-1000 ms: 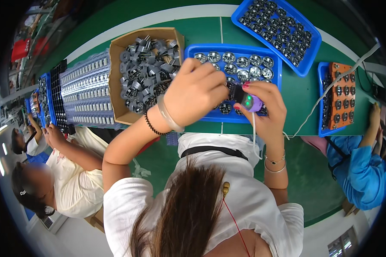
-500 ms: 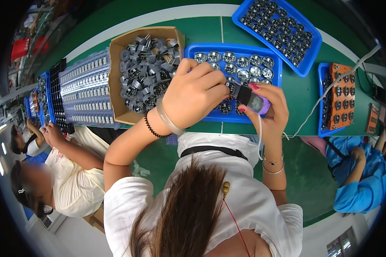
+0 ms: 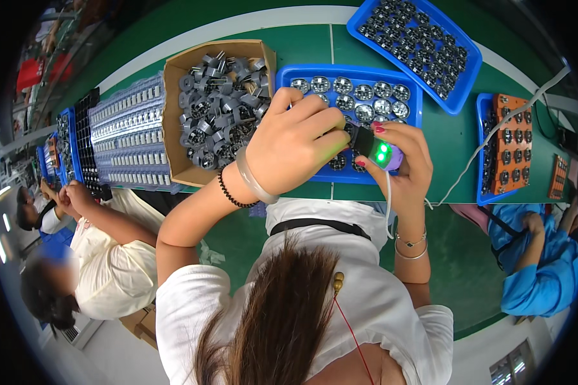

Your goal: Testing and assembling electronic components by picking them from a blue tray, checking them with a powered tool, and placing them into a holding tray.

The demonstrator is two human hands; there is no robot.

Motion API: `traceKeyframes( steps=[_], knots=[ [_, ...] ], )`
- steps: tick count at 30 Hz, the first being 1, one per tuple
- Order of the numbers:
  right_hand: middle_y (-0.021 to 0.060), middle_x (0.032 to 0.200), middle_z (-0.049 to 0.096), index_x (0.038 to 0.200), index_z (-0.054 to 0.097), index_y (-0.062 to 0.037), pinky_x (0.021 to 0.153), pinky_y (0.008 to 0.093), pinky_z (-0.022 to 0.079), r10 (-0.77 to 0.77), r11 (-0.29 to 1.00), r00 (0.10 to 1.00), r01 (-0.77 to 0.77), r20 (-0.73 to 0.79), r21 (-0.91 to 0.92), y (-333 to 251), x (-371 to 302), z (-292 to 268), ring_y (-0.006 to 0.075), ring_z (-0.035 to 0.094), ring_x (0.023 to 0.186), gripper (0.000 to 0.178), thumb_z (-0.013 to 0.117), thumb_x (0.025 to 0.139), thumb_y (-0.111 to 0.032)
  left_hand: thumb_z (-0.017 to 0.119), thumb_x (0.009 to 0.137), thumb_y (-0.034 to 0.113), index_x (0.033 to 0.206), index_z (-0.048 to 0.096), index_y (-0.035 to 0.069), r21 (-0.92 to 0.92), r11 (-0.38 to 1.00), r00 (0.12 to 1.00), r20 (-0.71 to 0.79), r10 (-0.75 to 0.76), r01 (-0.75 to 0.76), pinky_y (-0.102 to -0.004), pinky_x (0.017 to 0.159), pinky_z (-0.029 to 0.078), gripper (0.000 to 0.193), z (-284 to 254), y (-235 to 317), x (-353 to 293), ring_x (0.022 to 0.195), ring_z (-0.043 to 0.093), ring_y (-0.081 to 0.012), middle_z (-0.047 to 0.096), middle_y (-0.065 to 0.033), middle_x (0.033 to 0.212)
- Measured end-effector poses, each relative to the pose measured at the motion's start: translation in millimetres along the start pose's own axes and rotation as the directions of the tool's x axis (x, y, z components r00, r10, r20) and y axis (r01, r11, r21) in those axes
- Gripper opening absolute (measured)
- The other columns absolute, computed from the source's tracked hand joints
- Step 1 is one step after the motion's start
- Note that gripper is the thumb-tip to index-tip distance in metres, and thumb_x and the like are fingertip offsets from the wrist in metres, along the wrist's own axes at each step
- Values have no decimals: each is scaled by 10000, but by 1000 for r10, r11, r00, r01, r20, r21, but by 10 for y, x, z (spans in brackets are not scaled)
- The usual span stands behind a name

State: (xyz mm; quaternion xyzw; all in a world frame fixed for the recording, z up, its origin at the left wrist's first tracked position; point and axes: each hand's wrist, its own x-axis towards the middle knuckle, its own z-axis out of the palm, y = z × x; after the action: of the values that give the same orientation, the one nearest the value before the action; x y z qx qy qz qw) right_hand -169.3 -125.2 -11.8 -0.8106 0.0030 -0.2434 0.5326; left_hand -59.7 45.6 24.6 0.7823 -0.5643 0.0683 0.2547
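My right hand [image 3: 412, 170] grips a small purple and black handheld device [image 3: 364, 140], and a white cable runs down from it. Two green lights [image 3: 383, 152] glow on its clear face. Opposite it, my left hand [image 3: 295, 144] is closed, its fingertips pinching a small dark, shiny part [image 3: 349, 128] against the device's black end. Most of that part is hidden by the fingers. Both hands are over a blue tray [image 3: 415, 119] holding rows of round silver-and-black components [image 3: 364, 113].
Left of the tray stands a cardboard box [image 3: 171, 122] heaped with grey round parts with metal pins [image 3: 219, 106]. Farther left lie clear plastic trays [image 3: 128, 128]. Another blue tray [image 3: 472, 70] sits far right, near an orange rack [image 3: 510, 144]. A white cable [image 3: 494, 131] crosses the green table. Co-workers sit on both sides.
Two green lights have come on in the device. My hands have barely moved. The co-worker on the left has shifted their head and hands slightly.
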Motion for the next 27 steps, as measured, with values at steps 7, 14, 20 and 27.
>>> traceKeyframes(
  steps=[7, 14, 20, 27],
  knots=[
    [121, 1048, 600, 1064, 623, -17, 816, 308, 503, 142, 976, 985, -123, -94, 180, 66, -78, -51, 218, 601, 967, 480, 837, 634, -41, 746, 675, 165, 795, 664, 124, 72, 992, 989, 103, -109, 102, -327, 789, 353, 151, 14, -113, -40, 811, 536, -167, 580, 30, 812],
    [132, 1076, 580, 1093, 603, -5, 825, 311, 507, 105, 974, 993, -91, -58, 205, 110, -118, -104, 220, 594, 982, 492, 829, 657, -36, 758, 649, 204, 837, 677, 127, 130, 971, 950, 217, -224, 199, -338, 817, 350, 219, 83, -202, -148, 861, 524, -174, 561, 16, 839],
    [121, 1015, 619, 1021, 651, -29, 799, 327, 509, 96, 992, 995, -94, -18, 88, 53, -82, -80, 237, 610, 937, 449, 841, 615, -36, 762, 634, 207, 805, 683, 131, 284, 951, 931, 299, -211, 124, -368, 861, 345, 202, -73, -279, -215, 923, 516, -189, 569, 14, 858],
    [105, 991, 638, 1005, 664, -48, 786, 328, 508, 30, 998, 999, -32, 39, 45, -21, 9, 31, 246, 619, 902, 451, 846, 592, -55, 745, 653, 215, 726, 683, 119, 264, 952, 933, 279, -227, 152, -387, 875, 334, 136, -60, -257, -183, 936, 512, -186, 576, 10, 840]
  ],
)
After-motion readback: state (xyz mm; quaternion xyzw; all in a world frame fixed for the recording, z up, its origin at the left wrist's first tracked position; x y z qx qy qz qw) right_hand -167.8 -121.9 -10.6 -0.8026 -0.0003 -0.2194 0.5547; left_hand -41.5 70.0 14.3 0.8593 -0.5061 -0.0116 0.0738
